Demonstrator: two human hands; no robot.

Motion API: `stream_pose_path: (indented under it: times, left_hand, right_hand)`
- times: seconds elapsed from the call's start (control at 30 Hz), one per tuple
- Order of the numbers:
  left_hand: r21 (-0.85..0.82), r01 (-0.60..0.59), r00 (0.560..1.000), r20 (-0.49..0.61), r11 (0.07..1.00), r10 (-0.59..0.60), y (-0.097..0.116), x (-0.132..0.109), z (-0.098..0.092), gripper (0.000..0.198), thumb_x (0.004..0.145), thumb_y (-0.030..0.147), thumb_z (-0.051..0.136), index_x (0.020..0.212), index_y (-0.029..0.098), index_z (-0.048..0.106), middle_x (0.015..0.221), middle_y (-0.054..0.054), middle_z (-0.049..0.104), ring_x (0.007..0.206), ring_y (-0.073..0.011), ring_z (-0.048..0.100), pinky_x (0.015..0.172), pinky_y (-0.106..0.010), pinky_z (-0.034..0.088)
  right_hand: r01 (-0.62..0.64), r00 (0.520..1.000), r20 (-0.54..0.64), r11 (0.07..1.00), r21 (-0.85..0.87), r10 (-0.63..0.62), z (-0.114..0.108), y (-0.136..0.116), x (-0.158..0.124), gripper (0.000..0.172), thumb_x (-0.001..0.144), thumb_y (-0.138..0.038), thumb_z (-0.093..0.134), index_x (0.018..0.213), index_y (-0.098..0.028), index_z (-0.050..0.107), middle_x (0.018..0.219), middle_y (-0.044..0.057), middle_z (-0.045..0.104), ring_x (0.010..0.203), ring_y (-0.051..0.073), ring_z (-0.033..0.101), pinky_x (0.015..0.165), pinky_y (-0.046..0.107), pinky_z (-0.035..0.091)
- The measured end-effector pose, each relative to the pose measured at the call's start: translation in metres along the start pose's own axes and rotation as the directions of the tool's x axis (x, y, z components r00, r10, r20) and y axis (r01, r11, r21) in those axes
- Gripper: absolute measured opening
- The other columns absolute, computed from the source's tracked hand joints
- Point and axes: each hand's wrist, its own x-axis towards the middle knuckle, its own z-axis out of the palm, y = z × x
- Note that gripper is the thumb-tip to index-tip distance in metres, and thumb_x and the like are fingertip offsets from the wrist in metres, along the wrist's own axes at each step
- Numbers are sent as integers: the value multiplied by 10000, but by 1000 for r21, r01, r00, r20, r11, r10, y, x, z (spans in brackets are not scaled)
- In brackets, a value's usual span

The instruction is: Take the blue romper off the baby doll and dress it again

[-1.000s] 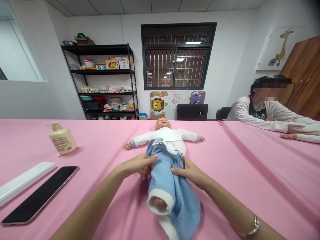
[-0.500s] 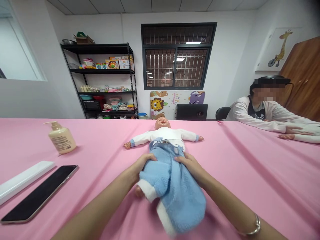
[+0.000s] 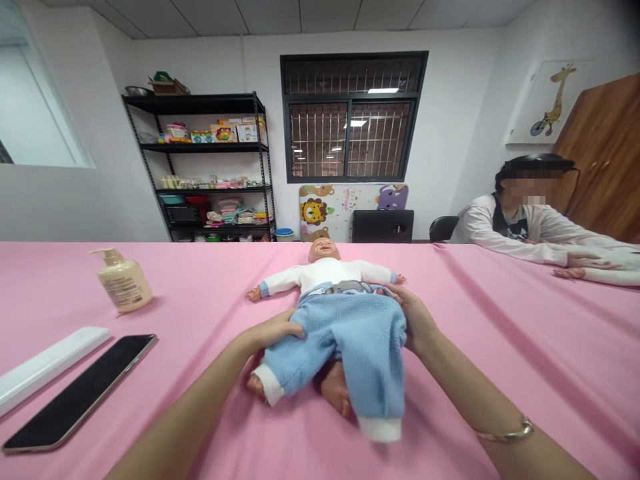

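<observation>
A baby doll [image 3: 327, 268] in a white top lies on its back on the pink cloth, head away from me, arms spread. Light blue fleece trousers [image 3: 367, 323] with white cuffs cover its hips. One foot pokes out of the left cuff, while the other bare foot [image 3: 336, 390] shows beside the loose right trouser leg, outside it. My left hand [image 3: 280, 330] is closed on the trousers at the left thigh, thumb on top. At the right end of the waistband, my right hand [image 3: 410, 310] grips the fabric; some of its fingers are hidden behind the cloth.
To the left stand a pump bottle [image 3: 123, 283], a white long case [image 3: 53, 363] and a dark phone [image 3: 83, 393] on the pink-covered table [image 3: 200, 280]. Across at right, a person [image 3: 520, 220] sits with a hand on another doll's arm. Behind is a black shelf [image 3: 200, 147].
My right hand has moved up and right, pulling the waistband outward. The right trouser leg has swung, uncovering the doll's bare foot. My left hand has shifted slightly left and down.
</observation>
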Motion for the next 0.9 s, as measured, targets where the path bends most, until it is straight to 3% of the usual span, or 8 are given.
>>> stream_pose_path:
  times: [0.07,0.17,0.3,0.43,0.53,0.6,0.73,0.9]
  left_hand:
    - [221,-95,959,-240,971,149,2,1,6,560,746,436,560,1217,160,437,1136,-110,563,1010,-276,551,866,-396,455]
    - [536,-282,671,-482,795,563,10,-3,15,757,774,606,473,1348,172,238,1327,-168,376,1076,-287,504,901,-451,423]
    - [798,-535,322,-111,278,940,25,-16,26,928,746,690,429,1408,170,37,1414,-205,215,1207,-307,383,977,-464,359]
    - [861,-509,302,182,-4,936,34,-23,36,713,848,344,448,1405,129,58,1358,-178,356,1248,-266,335,993,-414,331]
    - [862,-494,276,280,-114,920,36,-22,39,554,835,142,407,1359,175,227,1229,-94,522,1186,-213,405,994,-376,308]
    - [878,-466,268,261,-112,927,35,-22,39,471,827,87,398,1290,163,351,1063,-63,611,1072,-191,481,958,-349,324]
    - [897,-431,249,228,-103,941,34,-22,38,273,798,49,451,1029,165,541,761,-12,612,819,-162,522,817,-315,369]
    - [856,-503,217,260,-120,941,34,-21,37,117,763,52,471,703,152,473,662,-12,544,771,-154,515,756,-302,388]
  right_hand:
    - [3,997,82,998,60,-8,8,-2,-8,131,733,-302,584,744,-181,632,704,4,652,675,128,598,681,212,475]
    - [-12,956,293,998,-66,31,21,3,-23,243,757,-383,583,867,-177,649,833,29,662,809,169,591,789,274,450]
    - [118,870,487,928,-353,74,33,14,-35,411,814,-521,489,769,-142,643,697,37,601,686,157,533,714,304,422]
    - [496,809,569,694,-522,-151,41,24,-42,464,852,-460,447,509,-150,485,604,12,483,622,121,432,656,278,375]
    - [793,608,692,342,-505,-388,47,33,-48,408,842,-413,466,522,-160,469,620,26,500,701,151,443,716,306,361]
    - [820,561,646,240,-520,-517,46,39,-47,399,867,-413,400,568,-164,489,636,32,516,695,154,453,697,306,361]
    - [474,812,158,476,-741,-562,26,47,-24,365,859,-438,393,603,-181,431,559,-9,455,552,124,434,545,258,338]
    - [4,947,-222,697,-717,-233,-2,49,3,425,651,-400,686,944,-186,465,543,-40,509,456,133,454,451,239,328]
